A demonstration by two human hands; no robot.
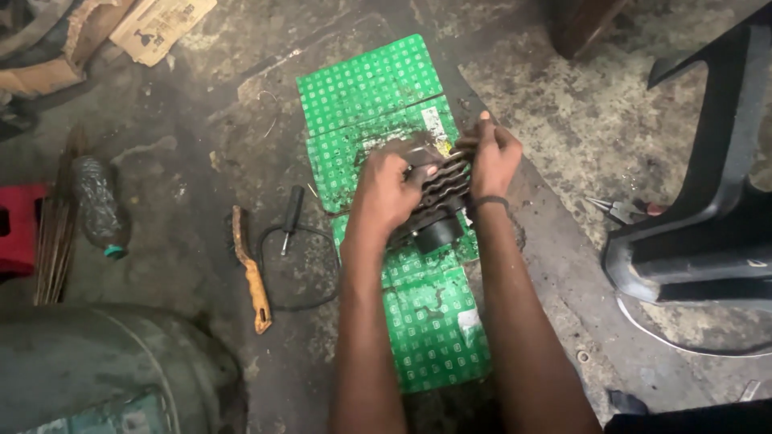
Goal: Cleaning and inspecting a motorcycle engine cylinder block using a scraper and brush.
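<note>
On the grimy floor, from left to right: a plastic bottle (98, 205), a rusty brush (252, 273) and a screwdriver (290, 217) lie unused. At centre, over green sheets (366, 84), both hands grip a finned engine cylinder (441, 201). Left hand (390, 189) is closed around its top; right hand (492, 157) clamps the far edge. Work appears mid-way. Pliers (619, 210) lie to the right.

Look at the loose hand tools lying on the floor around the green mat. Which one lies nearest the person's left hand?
The black-handled screwdriver, just beside the mat and the left hand. The orange-handled brush lies farther left; the pliers lie beyond the right hand.
</note>
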